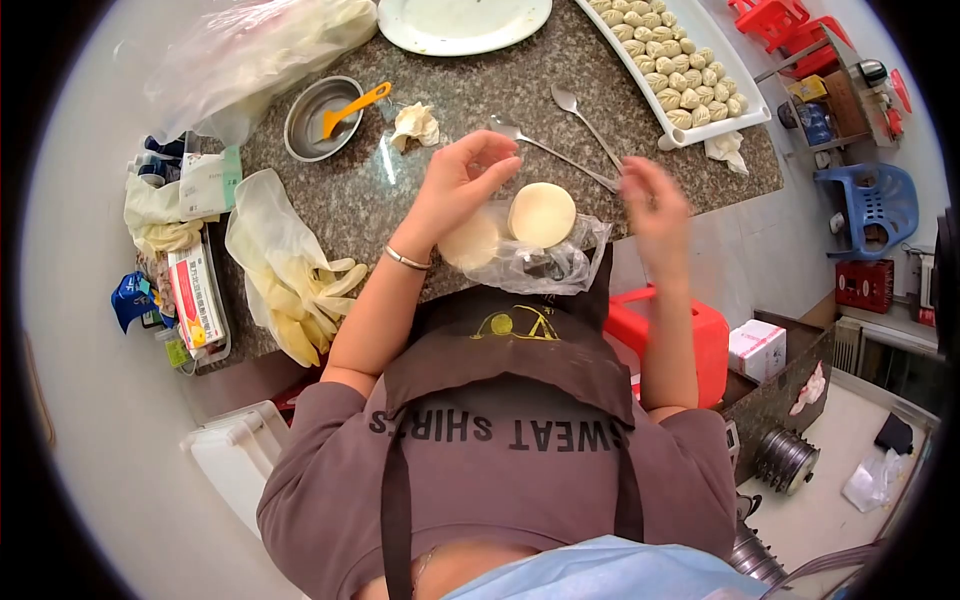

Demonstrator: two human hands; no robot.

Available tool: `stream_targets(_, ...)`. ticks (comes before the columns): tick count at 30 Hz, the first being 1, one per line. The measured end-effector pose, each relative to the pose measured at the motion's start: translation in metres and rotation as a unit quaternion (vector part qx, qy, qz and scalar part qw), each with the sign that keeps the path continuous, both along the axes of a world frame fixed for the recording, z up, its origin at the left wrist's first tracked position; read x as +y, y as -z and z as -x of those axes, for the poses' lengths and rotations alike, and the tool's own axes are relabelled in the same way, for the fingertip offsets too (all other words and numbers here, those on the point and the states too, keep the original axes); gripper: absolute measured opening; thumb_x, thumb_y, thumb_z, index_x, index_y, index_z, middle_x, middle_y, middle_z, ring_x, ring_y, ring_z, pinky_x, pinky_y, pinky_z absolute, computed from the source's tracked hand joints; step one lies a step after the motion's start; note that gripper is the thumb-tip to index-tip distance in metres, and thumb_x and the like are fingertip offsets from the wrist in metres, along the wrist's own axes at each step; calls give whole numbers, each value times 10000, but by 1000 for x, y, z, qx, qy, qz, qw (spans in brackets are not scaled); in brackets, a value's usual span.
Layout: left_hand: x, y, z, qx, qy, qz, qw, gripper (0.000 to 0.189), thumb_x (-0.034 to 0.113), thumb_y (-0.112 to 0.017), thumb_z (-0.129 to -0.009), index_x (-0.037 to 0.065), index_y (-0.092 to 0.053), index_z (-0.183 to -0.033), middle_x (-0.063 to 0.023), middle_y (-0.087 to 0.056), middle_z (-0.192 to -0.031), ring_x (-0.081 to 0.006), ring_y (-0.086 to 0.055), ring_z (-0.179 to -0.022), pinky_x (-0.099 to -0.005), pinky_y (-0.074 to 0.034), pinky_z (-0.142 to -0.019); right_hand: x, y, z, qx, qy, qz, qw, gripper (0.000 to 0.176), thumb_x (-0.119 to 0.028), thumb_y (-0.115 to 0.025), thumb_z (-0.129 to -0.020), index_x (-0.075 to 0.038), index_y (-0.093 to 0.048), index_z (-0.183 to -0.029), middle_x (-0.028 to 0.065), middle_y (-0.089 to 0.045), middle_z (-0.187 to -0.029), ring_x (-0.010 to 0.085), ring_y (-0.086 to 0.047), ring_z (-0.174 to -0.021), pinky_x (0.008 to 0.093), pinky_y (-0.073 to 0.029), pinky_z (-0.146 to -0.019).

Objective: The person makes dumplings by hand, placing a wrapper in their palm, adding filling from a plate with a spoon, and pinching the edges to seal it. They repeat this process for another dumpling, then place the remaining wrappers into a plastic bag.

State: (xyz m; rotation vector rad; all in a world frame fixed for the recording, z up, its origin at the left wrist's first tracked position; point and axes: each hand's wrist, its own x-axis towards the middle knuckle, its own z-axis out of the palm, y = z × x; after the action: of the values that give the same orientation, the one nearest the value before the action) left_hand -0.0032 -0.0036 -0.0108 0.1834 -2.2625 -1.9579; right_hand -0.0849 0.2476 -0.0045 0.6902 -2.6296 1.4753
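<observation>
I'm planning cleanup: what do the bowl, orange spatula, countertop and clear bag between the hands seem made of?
Bowl: likely stainless steel, shiny silvery-grey.
Orange spatula: probably plastic, possibly silicone, evenly coloured, smooth-looking.
Countertop: polished granite or an imitation, speckled with a glossy reflection.
Clear bag: apparently thin plastic film, see-through and crinkled.

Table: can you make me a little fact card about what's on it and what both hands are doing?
Table: speckled stone top
Pale rounds: two, by a clear bag
Left hand: nearest the pale rounds, partly curled, nothing seen in it
Right hand: raised near the spoons, blurred, can't tell if it holds anything
Tray: white, with rows of pleated dumplings
Bowl: metal, orange spatula in it
Gloves: pale, at the left side
Plate: white, at the far side
</observation>
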Motion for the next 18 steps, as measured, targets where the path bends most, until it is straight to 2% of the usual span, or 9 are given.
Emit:
stream_targets(2, 1, -6, -2, -10, 6, 32, 999, 221, 131, -658, -880, 10, -619, -1061, -29, -653, -946, -73, -603, -869, -232, -499, -759, -30, 5, -22, 29, -95, -79, 992, 467, -292, -702, -812, 4, -586, -1154, 155, -632, -1031, 295, -600, -964, 399, -464, -859)
stream_targets(4, -3, -16, -5, -85, 41, 139, 986, 265, 160, -691, -849, 16, -625, -1062, -54, -670, -914, -102, -621, -841, -255, -499, -724, -41, 9, -27, 76, -130, -115, 982, 518, -319, -723, -782, -6, -578, -1168, 156, -621, -1048, 313, -587, -992, 412, -451, -871)
stream_targets(6, -3, -24, -10, -31, 32, 182, 982, 279, 171, -704, -828, 21, -628, -1050, -65, -672, -894, -143, -634, -816, -272, -499, -716, -45, 6, -27, 87, -150, -206, 963, 585, -347, -759, -718, -22, -573, -1168, 136, -591, -1054, 313, -557, -1017, 417, -424, -886)
stream_targets(7, -2, -29, -14, 21, 28, 225, 974, 292, 181, -717, -807, 26, -631, -1039, -77, -673, -874, -184, -646, -792, -288, -500, -708, -47, 1, -25, 62, -157, -232, 958, 556, -347, -780, -682, -35, -601, -1106, 119, -569, -1032, 302, -546, -1014, 419, -408, -894)
stream_targets(11, 1, -49, -37, 26, 91, 291, 952, 269, 190, -732, -767, 31, -642, -965, -91, -661, -902, -267, -634, -858, -334, -493, -775, -50, -5, -20, 43, -201, -242, 948, 446, -280, -780, -706, -32, -623, -1042, 110, -567, -968, 289, -559, -934, 382, -450, -815)
stream_targets(13, 5, -43, -48, 119, 153, 293, 936, 193, 157, -725, -750, 36, -646, -878, -91, -640, -931, -287, -600, -946, -363, -465, -842, -49, 2, -21, -19, -192, -135, 972, 343, -210, -763, -713, -46, -630, -983, 100, -602, -969, 278, -581, -931, 375, -454, -829)
stream_targets(14, 4, -43, -50, 116, 149, 291, 938, 193, 157, -725, -750, 36, -646, -878, -91, -640, -931, -287, -600, -946, -363, -465, -842, -48, -2, -21, -20, -197, -137, 971, 343, -210, -763, -713, -46, -630, -983, 100, -602, -969, 278, -581, -931, 375, -454, -829)
stream_targets(16, 2, -41, -55, 55, 232, 282, 929, 146, 130, -703, -764, 37, -645, -861, -89, -627, -970, -281, -568, -1019, -389, -436, -889, -42, -12, -20, -174, -165, -75, 968, 259, -135, -728, -745, -21, -620, -951, 101, -639, -883, 226, -620, -830, 326, -481, -756)
stream_targets(18, -3, -34, -58, 76, 220, 279, 932, 133, 77, -681, -770, 30, -640, -887, -95, -633, -938, -287, -592, -952, -366, -459, -848, -28, -5, -13, -117, -130, -6, 985, 233, -108, -716, -767, -2, -611, -946, 84, -649, -831, 154, -610, -777, 287, -479, -737)
